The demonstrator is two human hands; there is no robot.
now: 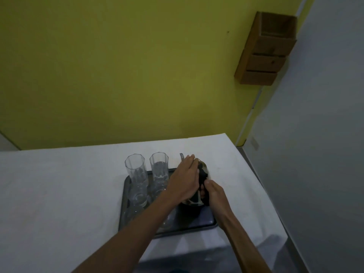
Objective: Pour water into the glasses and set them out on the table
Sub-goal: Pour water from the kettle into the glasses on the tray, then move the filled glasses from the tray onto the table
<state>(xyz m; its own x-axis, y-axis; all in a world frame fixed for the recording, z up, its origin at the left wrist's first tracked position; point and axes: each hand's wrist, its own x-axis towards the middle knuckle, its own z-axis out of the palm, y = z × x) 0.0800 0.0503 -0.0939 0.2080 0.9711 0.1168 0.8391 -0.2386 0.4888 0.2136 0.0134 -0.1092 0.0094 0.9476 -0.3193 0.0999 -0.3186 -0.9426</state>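
Right hand (pixel 213 191) grips jug (pixel 194 201) handle (pixel 202 177); left hand (pixel 185 178) rests atop, fingers straight.

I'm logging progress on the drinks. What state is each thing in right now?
Left glass: upright on the tray, looks empty.
Right glass: upright on the tray, seems to hold some water.
Jug: at the tray's right side, not pouring.
Left hand: rests on the Jug's top, fingers fairly straight.
Right hand: grips the Jug's black handle.

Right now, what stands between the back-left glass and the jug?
Head view: a second tall glass stands between the back-left glass and the jug.
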